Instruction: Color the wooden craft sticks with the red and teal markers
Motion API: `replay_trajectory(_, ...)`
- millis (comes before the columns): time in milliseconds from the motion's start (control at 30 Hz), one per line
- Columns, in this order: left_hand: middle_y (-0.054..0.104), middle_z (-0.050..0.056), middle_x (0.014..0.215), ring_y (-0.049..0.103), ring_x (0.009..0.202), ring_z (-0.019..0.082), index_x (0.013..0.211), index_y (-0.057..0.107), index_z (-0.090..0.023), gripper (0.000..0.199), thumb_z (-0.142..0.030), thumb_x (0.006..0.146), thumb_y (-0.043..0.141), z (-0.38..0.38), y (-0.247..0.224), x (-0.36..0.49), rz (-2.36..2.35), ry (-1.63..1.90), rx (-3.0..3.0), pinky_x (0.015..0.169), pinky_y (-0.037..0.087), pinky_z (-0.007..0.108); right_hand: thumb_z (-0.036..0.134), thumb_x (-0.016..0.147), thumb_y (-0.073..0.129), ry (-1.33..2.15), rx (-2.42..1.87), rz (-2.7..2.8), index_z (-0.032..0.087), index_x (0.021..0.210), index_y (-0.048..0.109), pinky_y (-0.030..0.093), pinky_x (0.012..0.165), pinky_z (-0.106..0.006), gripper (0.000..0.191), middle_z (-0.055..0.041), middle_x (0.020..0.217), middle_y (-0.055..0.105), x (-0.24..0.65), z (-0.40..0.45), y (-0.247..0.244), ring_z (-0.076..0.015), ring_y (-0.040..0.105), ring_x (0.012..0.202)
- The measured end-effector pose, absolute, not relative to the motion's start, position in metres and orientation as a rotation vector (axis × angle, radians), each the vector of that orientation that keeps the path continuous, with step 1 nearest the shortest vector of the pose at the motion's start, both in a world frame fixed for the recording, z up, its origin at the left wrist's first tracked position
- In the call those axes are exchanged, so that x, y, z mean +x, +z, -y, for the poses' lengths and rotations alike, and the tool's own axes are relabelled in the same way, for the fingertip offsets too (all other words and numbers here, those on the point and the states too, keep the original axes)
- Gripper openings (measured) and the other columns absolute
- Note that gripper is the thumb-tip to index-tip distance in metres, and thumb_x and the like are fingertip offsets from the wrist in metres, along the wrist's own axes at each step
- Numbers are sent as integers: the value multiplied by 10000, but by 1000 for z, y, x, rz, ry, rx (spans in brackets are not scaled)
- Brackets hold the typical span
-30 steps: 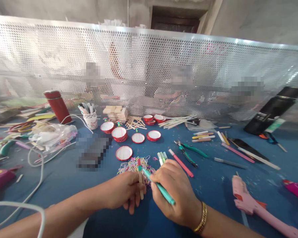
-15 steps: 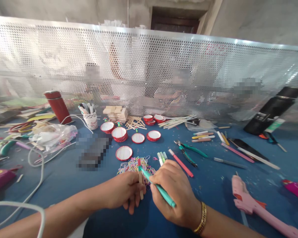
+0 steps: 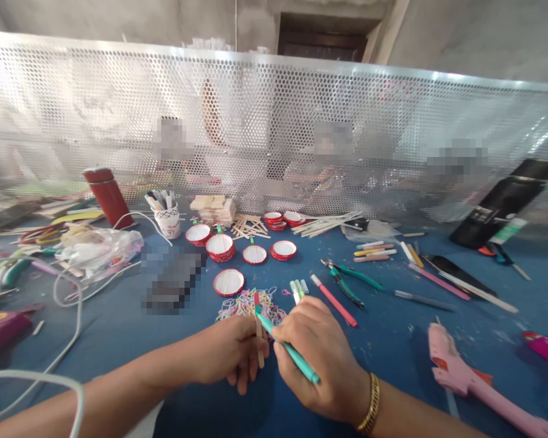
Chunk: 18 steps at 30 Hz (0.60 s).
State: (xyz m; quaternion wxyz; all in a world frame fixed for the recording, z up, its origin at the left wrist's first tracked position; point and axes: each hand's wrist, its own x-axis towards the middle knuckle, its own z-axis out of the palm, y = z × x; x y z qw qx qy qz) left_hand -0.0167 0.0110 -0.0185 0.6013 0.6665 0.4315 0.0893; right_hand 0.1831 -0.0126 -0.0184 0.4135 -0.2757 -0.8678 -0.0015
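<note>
My left hand pinches a wooden craft stick upright between thumb and fingers. The stick's top end is coloured red, with a teal-green band just below. In my right hand is a teal marker pen, gripped like a pencil, its tip at the green band. Just beyond both hands lies a pile of small colourful rubber bands. A red-rimmed white disc lies behind the pile. Green-and-white markers and a pink-red marker rest past my right hand.
Several red-rimmed discs stand farther back near stacked wooden pieces. To the right are cutting pliers and a pink glue gun. A white cable, a blurred phone and a plastic bag lie left. Perforated metal screen spans the back.
The marker's tip and my right hand have shifted very slightly left and down along the stick. My left hand still holds the stick in the same place.
</note>
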Motion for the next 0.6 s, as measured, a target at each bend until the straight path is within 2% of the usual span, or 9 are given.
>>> replay_trajectory(233, 597, -26, 633, 589, 457, 87, 838, 525, -180, 182, -296, 891, 396, -11, -24, -19, -969, 226, 1559, 426, 413, 161, 122, 835, 511, -18, -680, 2139, 175, 890, 544, 372, 782, -370, 83, -5, 734, 586, 183, 13, -19, -157, 489, 718)
replay_trajectory(367, 602, -16, 631, 589, 467, 82, 780, 522, -171, 196, -282, 884, 398, -11, -19, -18, -989, 183, 1577, 446, 423, 160, 137, 845, 504, 6, -670, 2190, 178, 900, 549, 371, 783, -367, 82, -3, 751, 598, 183, 13, -18, -157, 494, 725)
replay_trajectory(600, 601, -22, 635, 590, 465, 87, 817, 525, -177, 194, -313, 889, 407, -11, -21, -18, -989, 196, 1576, 436, 421, 163, 131, 837, 489, -17, -687, 2155, 178, 868, 547, 378, 776, -369, 80, -4, 718, 581, 183, 13, -17, -155, 489, 702)
